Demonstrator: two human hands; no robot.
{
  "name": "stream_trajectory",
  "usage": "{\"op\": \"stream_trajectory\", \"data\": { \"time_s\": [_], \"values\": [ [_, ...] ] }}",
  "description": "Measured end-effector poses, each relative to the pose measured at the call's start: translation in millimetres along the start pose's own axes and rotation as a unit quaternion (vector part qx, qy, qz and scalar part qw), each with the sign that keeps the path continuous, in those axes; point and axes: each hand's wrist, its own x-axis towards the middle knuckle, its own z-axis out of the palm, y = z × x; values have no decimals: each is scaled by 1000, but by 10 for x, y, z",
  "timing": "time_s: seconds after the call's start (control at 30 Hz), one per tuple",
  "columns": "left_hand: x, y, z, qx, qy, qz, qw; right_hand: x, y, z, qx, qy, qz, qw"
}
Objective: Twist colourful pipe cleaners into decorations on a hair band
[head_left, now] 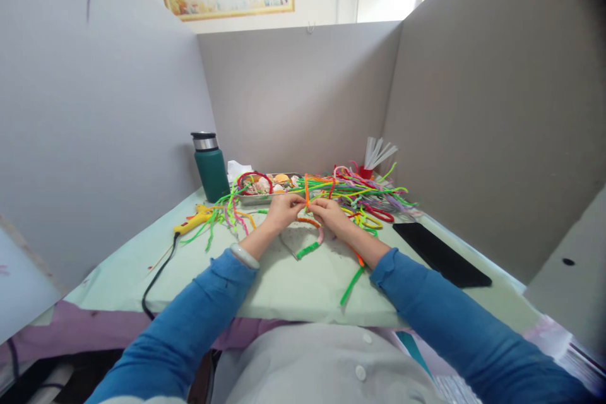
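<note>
An orange pipe cleaner (pixel 307 187) stands upright between my hands at the middle of the table. My left hand (pixel 284 209) pinches its lower part from the left, and my right hand (pixel 330 213) pinches it from the right, fingertips almost meeting. Just below them on the table lies a curved wire piece wrapped partly in orange, pink and green, with its green section (pixel 308 250) nearest me. A loose green pipe cleaner (pixel 351 287) rests near my right forearm. The fingertips hide the lower end of the orange pipe cleaner.
Behind my hands sit a metal tray (pixel 250 199) of small items and a heap of colourful pipe cleaners (pixel 360 188). At left are a green bottle (pixel 211 170) and a yellow glue gun (pixel 192 222) with a black cord. A black flat object (pixel 440 254) lies right; grey partitions (pixel 298 95) enclose the table.
</note>
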Motion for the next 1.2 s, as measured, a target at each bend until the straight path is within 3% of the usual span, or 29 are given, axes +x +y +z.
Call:
{"op": "stream_trajectory", "data": {
  "time_s": [0.13, 0.37, 0.63, 1.0, 1.2],
  "values": [
    [-2, -14, 8, 8, -18, 14, 1000, -20, -36, 18, 15, -7, 6, 1000],
    [-6, -30, 29, -10, 36, 24, 999, 8, -17, 13, 19, 38, -1, 999],
    [-13, 20, 1, 44, -7, 52, 998, -8, -38, -1, 24, 28, 13, 999],
    [-17, -30, -34, 98, -81, 71, 989, -1, -41, -81, 53, -71, 70, 994],
    [-19, -30, -34, 125, -72, 90, 985, -9, -47, -113, 55, -98, 85, 990]
  ]
}}
